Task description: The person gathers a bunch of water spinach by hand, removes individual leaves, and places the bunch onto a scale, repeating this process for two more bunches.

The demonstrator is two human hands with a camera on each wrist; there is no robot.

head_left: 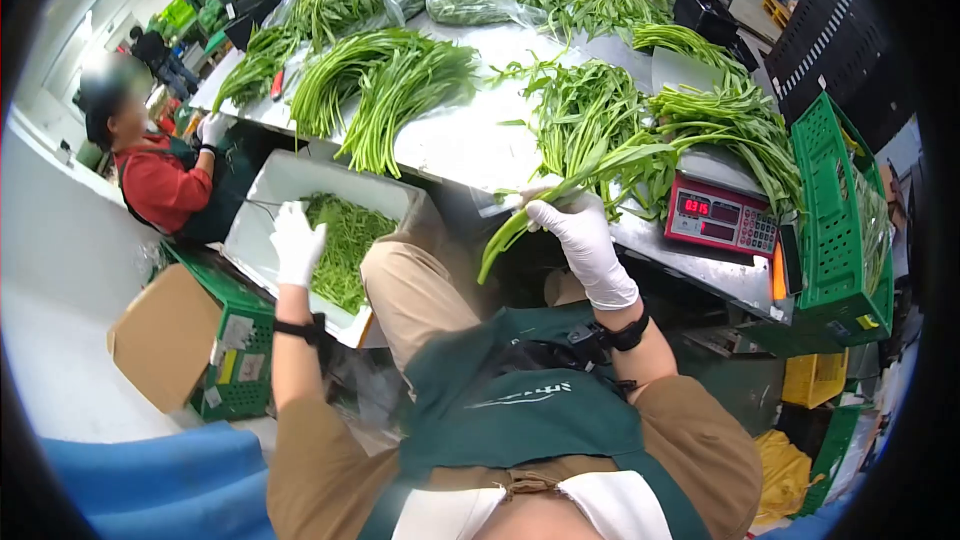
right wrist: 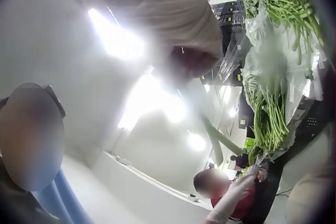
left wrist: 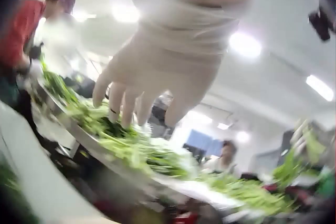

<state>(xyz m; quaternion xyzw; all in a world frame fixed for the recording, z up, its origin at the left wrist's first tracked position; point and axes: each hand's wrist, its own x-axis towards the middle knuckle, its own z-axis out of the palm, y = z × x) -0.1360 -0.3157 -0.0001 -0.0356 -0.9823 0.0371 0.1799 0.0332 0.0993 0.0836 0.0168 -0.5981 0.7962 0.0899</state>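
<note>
A bunch of long-stemmed leafy greens (head_left: pixel 505 240) is being gripped by the gloved right hand (head_left: pixel 585 240), with the fingers curled round the pale green stalks. The stalk ends are being held out below the table edge. The darker leaves are being rested on the steel table (head_left: pixel 450 140), just beside a red digital scale (head_left: pixel 722 218). The gloved left hand (head_left: pixel 297 240) is being held over a white tub (head_left: pixel 290 175) of green trimmings, its fingers (left wrist: pixel 118 95) loosely spread and nothing being grasped. The table is being covered by further heaps of greens, and a green crate (head_left: pixel 835 230) is being kept at its right end. The right wrist view is being washed out by ceiling lights, so the grip cannot be made out there.
</note>
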